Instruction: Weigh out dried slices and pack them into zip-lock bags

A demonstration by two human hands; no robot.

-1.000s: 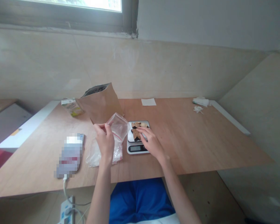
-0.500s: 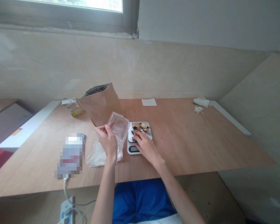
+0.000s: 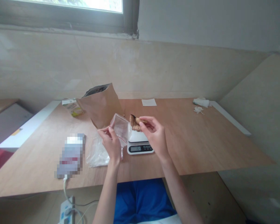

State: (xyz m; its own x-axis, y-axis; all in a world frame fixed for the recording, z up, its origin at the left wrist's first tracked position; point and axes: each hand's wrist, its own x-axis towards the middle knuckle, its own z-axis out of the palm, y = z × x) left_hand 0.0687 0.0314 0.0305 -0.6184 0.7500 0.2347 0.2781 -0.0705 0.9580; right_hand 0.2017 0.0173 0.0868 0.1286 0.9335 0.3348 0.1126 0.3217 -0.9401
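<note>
My left hand (image 3: pixel 111 141) pinches a small clear zip bag (image 3: pixel 120 128) and holds it open above the table, its mouth turned to the right. My right hand (image 3: pixel 154 133) is closed on a clump of brown dried slices (image 3: pixel 135 122), lifted just above the white kitchen scale (image 3: pixel 140 142) and right beside the bag's mouth. The scale's platform looks bare and its display is lit. Both hands are over the near middle of the wooden table (image 3: pixel 189 137).
A brown paper bag (image 3: pixel 100 104) stands open behind the scale, with a small carton (image 3: pixel 72 106) to its left. A pile of clear bags (image 3: pixel 98 154) and a blurred pack (image 3: pixel 70 154) lie at left. A white paper (image 3: pixel 148 102) and white scraps (image 3: pixel 200 102) are at the back.
My right hand gathered the dried slices off the scale and lifted them to the bag's mouth. My left hand tilted the bag toward it.
</note>
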